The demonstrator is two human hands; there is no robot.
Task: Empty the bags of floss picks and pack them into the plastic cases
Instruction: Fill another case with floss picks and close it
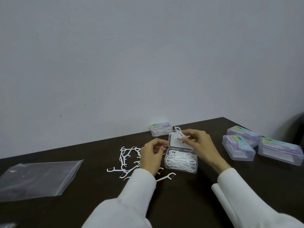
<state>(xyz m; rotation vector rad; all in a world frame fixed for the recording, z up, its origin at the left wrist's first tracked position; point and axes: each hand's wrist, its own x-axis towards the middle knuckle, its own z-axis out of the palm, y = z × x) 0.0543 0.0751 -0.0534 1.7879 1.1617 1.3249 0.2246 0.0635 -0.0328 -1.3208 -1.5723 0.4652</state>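
An open clear plastic case (181, 159) sits mid-table, partly filled with white floss picks, its lid (176, 142) tilted back. My right hand (199, 142) hovers over the lid, fingers pinched on a few floss picks (178, 131). My left hand (152, 155) is just left of the case, fingers curled around a floss pick whose tip shows at the fingertips. Loose floss picks (126, 160) lie scattered on the table left of and under that hand. An empty clear zip bag (37, 176) lies flat at the far left.
A closed, filled case (160, 130) stands against the wall behind the open one. Three closed clear cases (238, 147) with coloured labels lie at the right. The dark table (189, 195) ends near the right; white sleeves cover both forearms.
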